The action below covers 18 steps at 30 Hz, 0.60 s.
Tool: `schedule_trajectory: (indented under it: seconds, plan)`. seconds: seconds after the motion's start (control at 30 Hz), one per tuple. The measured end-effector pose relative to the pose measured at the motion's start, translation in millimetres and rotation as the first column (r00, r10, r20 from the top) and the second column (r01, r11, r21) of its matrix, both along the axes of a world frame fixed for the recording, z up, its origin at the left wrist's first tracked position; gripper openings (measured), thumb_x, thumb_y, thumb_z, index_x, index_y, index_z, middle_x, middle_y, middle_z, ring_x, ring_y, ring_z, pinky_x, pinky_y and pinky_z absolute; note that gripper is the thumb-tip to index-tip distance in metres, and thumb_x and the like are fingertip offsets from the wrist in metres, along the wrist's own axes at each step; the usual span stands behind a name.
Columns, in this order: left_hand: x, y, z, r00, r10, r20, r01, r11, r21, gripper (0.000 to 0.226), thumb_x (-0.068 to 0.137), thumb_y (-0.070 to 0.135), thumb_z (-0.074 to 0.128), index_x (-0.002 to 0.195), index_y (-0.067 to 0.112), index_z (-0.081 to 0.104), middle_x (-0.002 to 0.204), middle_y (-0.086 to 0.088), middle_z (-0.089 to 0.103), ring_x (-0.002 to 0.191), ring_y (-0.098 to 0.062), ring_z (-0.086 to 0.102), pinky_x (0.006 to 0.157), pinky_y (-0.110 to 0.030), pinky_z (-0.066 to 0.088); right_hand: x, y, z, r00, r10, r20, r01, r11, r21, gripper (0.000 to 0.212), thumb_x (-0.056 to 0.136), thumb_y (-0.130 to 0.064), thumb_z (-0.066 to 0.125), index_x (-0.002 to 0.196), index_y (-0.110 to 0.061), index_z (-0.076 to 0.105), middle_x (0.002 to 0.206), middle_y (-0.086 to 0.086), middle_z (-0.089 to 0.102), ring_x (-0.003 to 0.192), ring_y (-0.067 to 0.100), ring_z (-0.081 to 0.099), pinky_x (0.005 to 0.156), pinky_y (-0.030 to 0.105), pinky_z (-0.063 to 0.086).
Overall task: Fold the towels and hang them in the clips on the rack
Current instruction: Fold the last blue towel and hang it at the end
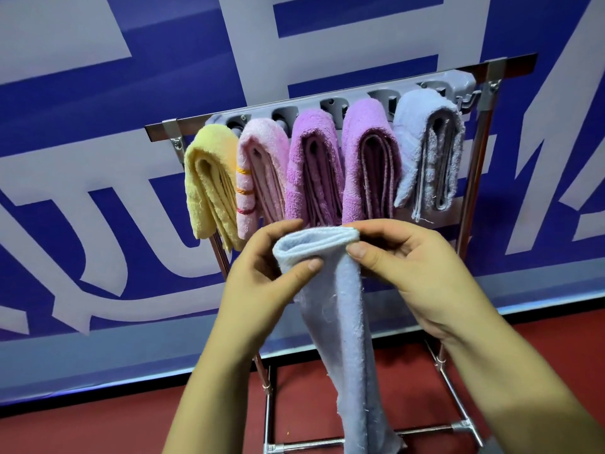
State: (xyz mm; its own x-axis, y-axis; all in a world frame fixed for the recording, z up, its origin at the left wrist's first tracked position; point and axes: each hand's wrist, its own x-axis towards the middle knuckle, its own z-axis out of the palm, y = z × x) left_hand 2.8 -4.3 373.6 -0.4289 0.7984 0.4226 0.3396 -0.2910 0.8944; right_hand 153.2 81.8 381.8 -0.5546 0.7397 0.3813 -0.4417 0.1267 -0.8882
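Note:
A light blue towel hangs folded lengthwise in front of the rack, its folded top edge pinched between both hands. My left hand grips its left top corner and my right hand grips the right end of the fold. Behind them the grey clip bar on the metal rack holds several folded towels: yellow, pale pink, two purple and a pale blue one. One clip at the bar's right end holds no towel.
A blue and white banner wall stands close behind the rack. The rack's chrome legs and lower crossbar stand on a red floor.

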Motion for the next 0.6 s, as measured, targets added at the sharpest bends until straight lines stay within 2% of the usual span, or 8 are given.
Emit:
schedule_trajectory:
  seconds: [0.07, 0.17, 0.23, 0.37, 0.47, 0.53, 0.6]
  plan:
    - [-3.4, -1.6, 14.3, 0.998, -0.002, -0.058, 0.004, 1.000, 0.028, 0.023, 0.066, 0.015, 0.074, 0.088, 0.019, 0.068, 0.081, 0.010, 0.071, 0.076, -0.002, 0.062, 0.067, -0.015, 0.049, 1.9, 3.8, 3.0, 1.000, 0.009, 0.012, -0.010, 1.000, 0.013, 0.023, 0.066, -0.009, 0.064, 0.089, -0.013, 0.069, 0.077, -0.003, 0.073, 0.076, 0.004, 0.066, 0.072, 0.020, 0.056]
    - [-5.4, -3.6, 34.9, 0.998, -0.014, -0.055, 0.018, 0.996, 0.087, 0.016, 0.064, 0.013, 0.076, 0.077, 0.021, 0.070, 0.072, 0.010, 0.069, 0.070, -0.002, 0.060, 0.062, -0.015, 0.049, 4.3, 6.0, 13.7, 0.999, -0.013, -0.034, 0.016, 0.995, 0.093, 0.021, 0.063, -0.012, 0.065, 0.082, -0.019, 0.072, 0.076, -0.007, 0.073, 0.076, 0.001, 0.065, 0.075, 0.017, 0.054]
    - [-5.8, -4.5, 46.8, 0.998, -0.024, -0.059, 0.030, 0.994, 0.103, 0.020, 0.064, 0.012, 0.082, 0.079, 0.022, 0.072, 0.074, 0.009, 0.071, 0.071, -0.002, 0.062, 0.065, -0.015, 0.051, 3.6, 8.1, 20.2, 0.998, -0.011, -0.067, 0.019, 0.993, 0.119, 0.023, 0.063, -0.011, 0.065, 0.084, -0.019, 0.071, 0.076, -0.008, 0.073, 0.076, 0.000, 0.065, 0.073, 0.014, 0.053]
    - [-6.1, -4.5, 56.0, 0.995, 0.011, -0.097, -0.010, 1.000, 0.015, 0.021, 0.070, 0.015, 0.071, 0.092, 0.015, 0.071, 0.078, 0.010, 0.074, 0.075, 0.002, 0.065, 0.070, -0.015, 0.053, 0.6, 13.7, 18.4, 0.996, -0.022, -0.087, 0.029, 0.997, 0.075, 0.030, 0.071, 0.002, 0.064, 0.094, -0.017, 0.065, 0.069, -0.007, 0.070, 0.071, -0.002, 0.064, 0.068, 0.011, 0.050]
    - [-11.1, -7.6, 62.0, 0.954, 0.037, -0.297, -0.058, 0.996, -0.061, 0.028, 0.079, 0.013, 0.071, 0.106, 0.020, 0.069, 0.095, 0.009, 0.074, 0.088, 0.004, 0.066, 0.078, -0.015, 0.053, 0.0, 13.8, 16.2, 0.994, -0.090, -0.064, 0.097, 0.988, 0.121, 0.036, 0.073, 0.002, 0.067, 0.099, -0.022, 0.061, 0.066, -0.008, 0.069, 0.069, 0.001, 0.063, 0.073, 0.015, 0.051]
    - [-13.0, -9.3, 70.2, 0.852, -0.008, -0.524, -0.047, 0.995, -0.092, 0.045, 0.079, 0.027, 0.074, 0.121, 0.027, 0.060, 0.115, 0.015, 0.067, 0.106, 0.006, 0.060, 0.090, -0.015, 0.048, -0.7, 12.3, 16.8, 0.991, -0.121, -0.048, 0.128, 0.977, 0.169, 0.038, 0.071, -0.002, 0.070, 0.099, -0.025, 0.058, 0.066, -0.008, 0.069, 0.070, 0.004, 0.063, 0.076, 0.019, 0.051]
    - [-8.7, -8.9, 78.5, 0.728, -0.079, -0.681, -0.020, 0.990, -0.136, 0.061, 0.075, 0.048, 0.072, 0.129, 0.032, 0.052, 0.123, 0.021, 0.058, 0.113, 0.009, 0.053, 0.094, -0.011, 0.044, -2.6, 9.4, 17.3, 0.991, -0.129, -0.031, 0.133, 0.968, 0.212, 0.039, 0.073, 0.000, 0.071, 0.098, -0.026, 0.058, 0.066, -0.008, 0.069, 0.069, 0.005, 0.061, 0.075, 0.021, 0.049]
